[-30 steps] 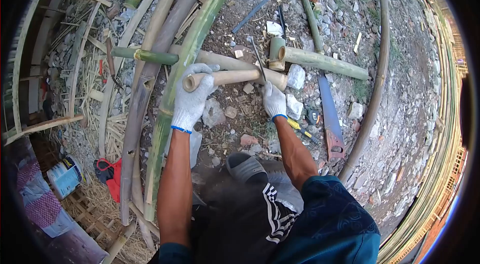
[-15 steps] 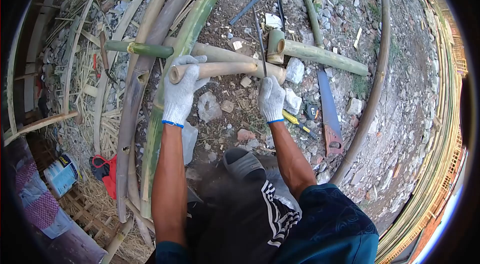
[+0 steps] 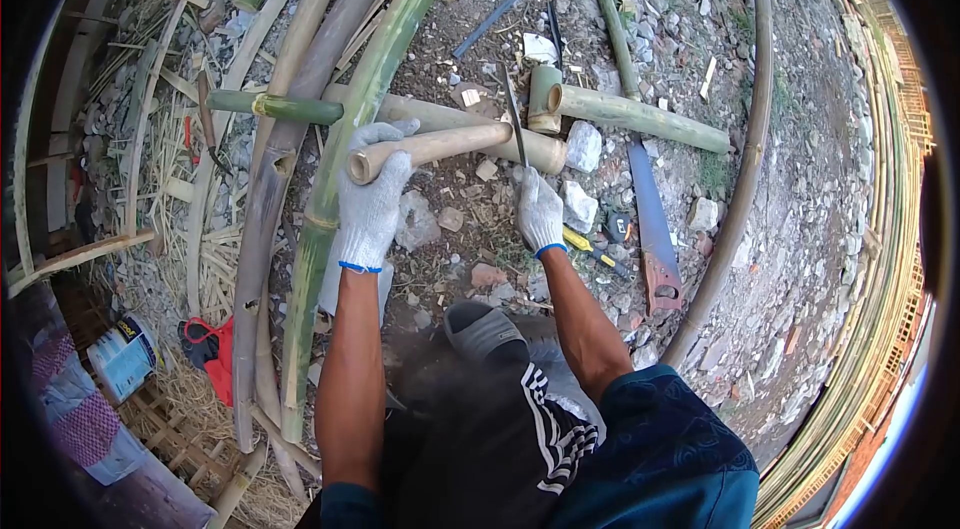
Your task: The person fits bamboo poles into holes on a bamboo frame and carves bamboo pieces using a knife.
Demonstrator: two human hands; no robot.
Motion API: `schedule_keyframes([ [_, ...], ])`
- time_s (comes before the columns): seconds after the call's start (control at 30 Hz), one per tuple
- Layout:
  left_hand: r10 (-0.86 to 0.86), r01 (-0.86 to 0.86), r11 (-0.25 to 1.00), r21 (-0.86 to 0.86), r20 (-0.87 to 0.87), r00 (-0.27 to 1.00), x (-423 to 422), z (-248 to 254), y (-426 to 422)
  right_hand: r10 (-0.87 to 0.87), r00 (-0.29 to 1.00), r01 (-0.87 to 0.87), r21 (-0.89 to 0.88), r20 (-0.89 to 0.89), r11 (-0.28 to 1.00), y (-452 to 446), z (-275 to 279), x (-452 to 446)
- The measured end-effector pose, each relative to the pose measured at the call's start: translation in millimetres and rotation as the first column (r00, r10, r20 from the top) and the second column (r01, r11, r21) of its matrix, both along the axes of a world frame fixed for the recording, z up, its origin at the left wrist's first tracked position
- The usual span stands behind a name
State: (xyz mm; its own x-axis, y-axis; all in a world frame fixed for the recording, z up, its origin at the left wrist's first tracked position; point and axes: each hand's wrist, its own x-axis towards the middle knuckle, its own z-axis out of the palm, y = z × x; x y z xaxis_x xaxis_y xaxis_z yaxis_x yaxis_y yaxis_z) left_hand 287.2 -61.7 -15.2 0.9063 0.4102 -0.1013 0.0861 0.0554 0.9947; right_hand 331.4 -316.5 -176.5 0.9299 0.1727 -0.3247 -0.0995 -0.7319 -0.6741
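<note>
My left hand [image 3: 372, 194], in a white glove with a blue cuff, is wrapped round the near end of a short tan bamboo piece [image 3: 445, 146]. That piece points right, above a thicker bamboo pole [image 3: 545, 151] lying on the ground. My right hand [image 3: 540, 212], gloved the same way, is closed round the lower end of a thin dark blade [image 3: 514, 114], which points up beside the piece's far end. Whether blade and piece touch is hard to tell. The blade's handle is hidden in my fist.
Long bamboo poles [image 3: 325, 169] run along the left. To the right lie a green bamboo piece [image 3: 640, 119], a handsaw [image 3: 655, 219], a yellow tool [image 3: 590, 247], white stones [image 3: 583, 147] and a curved pole [image 3: 745, 179]. A bucket [image 3: 122, 361] stands at the lower left.
The short bamboo piece moved left, then slightly back right with my left hand, and now tilts up more at its far end. The blade has shifted and changed its slant. Both hands keep their holds.
</note>
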Motion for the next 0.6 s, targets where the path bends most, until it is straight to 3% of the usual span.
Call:
schedule_keyframes([
  [0.13,-0.100,0.100,0.992,0.072,0.000,0.995,15.3,7.7,-2.0,0.054,0.997,-0.053,-0.029,0.056,0.998,-5.0,0.8,8.8],
  [0.2,-0.102,0.099,0.989,-0.108,-0.024,0.994,19.0,18.4,-5.1,0.131,0.987,-0.121,-0.108,0.093,0.987,-6.9,6.9,16.2],
  [0.23,-0.118,0.113,0.982,-0.152,-0.020,0.993,20.6,18.2,-3.7,0.085,0.965,-0.087,-0.003,0.249,0.996,-3.3,23.9,17.8],
  [0.3,-0.143,0.137,0.975,-0.176,-0.025,0.989,21.5,16.0,-2.4,-0.089,0.995,0.076,0.225,0.047,0.971,4.7,64.0,19.0],
  [0.4,-0.167,0.160,0.977,-0.142,-0.041,0.985,21.4,16.8,1.3,-0.110,0.990,0.091,0.199,0.086,0.976,4.5,13.5,11.2],
  [0.47,-0.158,0.150,0.974,-0.169,-0.030,0.987,22.6,19.1,0.8,-0.011,0.998,0.016,-0.083,0.064,0.996,9.4,-22.6,16.6],
  [0.5,-0.162,0.159,0.976,-0.150,-0.008,0.987,24.4,18.4,3.3,-0.054,0.998,0.053,-0.024,-0.045,0.998,2.5,-10.1,22.1],
  [0.53,-0.163,0.163,0.978,-0.131,0.013,0.987,25.7,14.9,5.9,-0.092,0.995,0.095,0.076,-0.043,0.993,0.7,4.6,24.3],
  [0.6,-0.122,0.120,0.979,-0.164,0.002,0.993,8.0,4.6,4.2,0.033,0.968,-0.053,0.074,0.247,0.996,-6.1,11.1,21.8],
])
